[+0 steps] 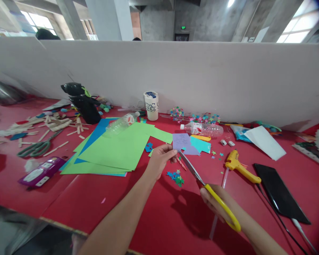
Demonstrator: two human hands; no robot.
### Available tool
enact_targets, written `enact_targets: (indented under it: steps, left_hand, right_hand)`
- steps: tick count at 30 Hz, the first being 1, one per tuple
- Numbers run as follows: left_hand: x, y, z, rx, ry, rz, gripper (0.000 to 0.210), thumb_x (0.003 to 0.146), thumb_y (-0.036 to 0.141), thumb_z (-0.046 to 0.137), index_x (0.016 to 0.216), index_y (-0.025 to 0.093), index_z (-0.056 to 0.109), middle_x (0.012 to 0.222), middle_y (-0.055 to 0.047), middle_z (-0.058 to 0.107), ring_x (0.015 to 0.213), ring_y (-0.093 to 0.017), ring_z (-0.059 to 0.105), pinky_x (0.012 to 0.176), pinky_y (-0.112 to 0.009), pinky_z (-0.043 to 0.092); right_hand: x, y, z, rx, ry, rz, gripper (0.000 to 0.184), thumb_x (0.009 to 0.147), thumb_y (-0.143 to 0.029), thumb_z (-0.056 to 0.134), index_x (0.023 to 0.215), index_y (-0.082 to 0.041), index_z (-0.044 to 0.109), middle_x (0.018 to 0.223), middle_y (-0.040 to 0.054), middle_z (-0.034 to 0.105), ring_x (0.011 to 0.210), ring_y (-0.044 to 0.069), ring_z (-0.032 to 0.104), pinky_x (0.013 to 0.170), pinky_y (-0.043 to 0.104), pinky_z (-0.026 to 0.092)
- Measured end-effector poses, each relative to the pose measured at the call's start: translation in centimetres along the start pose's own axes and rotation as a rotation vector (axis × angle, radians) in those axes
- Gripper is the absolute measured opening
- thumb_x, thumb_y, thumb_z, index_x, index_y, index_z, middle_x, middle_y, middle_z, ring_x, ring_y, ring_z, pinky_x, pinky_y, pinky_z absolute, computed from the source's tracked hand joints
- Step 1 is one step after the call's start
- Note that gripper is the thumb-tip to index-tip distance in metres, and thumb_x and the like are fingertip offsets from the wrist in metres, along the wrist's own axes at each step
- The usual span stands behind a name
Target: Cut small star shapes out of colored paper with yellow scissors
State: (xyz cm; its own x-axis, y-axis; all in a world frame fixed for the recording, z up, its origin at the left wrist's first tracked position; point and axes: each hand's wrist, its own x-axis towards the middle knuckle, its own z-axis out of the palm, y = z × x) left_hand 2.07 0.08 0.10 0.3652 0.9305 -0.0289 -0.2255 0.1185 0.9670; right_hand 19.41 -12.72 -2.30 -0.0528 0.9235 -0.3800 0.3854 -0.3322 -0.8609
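My right hand (216, 202) grips yellow-handled scissors (192, 168). Their blades look nearly closed and point up and left, tips close to my left fingers. With thumb and fingers pinched, my left hand (162, 159) is raised over the table; whatever is between the fingertips is too small to make out. Just beyond the fingertips is a purple paper (181, 141) with star outlines drawn on it. It overlaps a cyan paper (202, 144). Below the left hand lies a small pile of blue and green paper stars (177, 177), with a pen-like stick (181, 164) beside it.
Green sheets (114, 148) lie left, under a plastic bottle (122, 122). Another bottle (202, 129), a cup (151, 106) and star heaps stand behind. A glue gun (240, 166) and black tablet (280, 191) are right; green scissors (38, 148), wooden sticks and a black flask (82, 104) left.
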Motion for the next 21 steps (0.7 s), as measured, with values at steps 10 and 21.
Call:
enact_targets:
  steps: [10,21]
  left_hand:
    - [0.1,-0.24,-0.05,-0.001,0.003,-0.003,0.015,0.067,0.027,0.063,0.065,0.013,0.059,0.056,0.0,0.058,0.046,-0.007,0.05,0.049,-0.021,0.037]
    - [0.2,-0.26,-0.18,-0.03,0.033,0.028,0.013,0.067,0.025,0.062,0.064,0.015,0.055,0.056,0.001,0.056,0.047,-0.007,0.05,0.05,-0.021,0.037]
  right_hand:
    - [0.26,0.61,0.11,0.02,0.022,0.007,0.048,0.075,-0.066,0.039,0.059,-0.021,0.036,0.038,-0.0117,0.028,0.026,0.002,0.023,0.026,0.016,0.017]
    - [0.32,0.98,0.35,0.063,0.0,0.002,0.053,0.072,-0.072,0.035,0.061,-0.02,0.038,0.039,-0.0124,0.027,0.026,0.002,0.02,0.024,0.014,0.018]
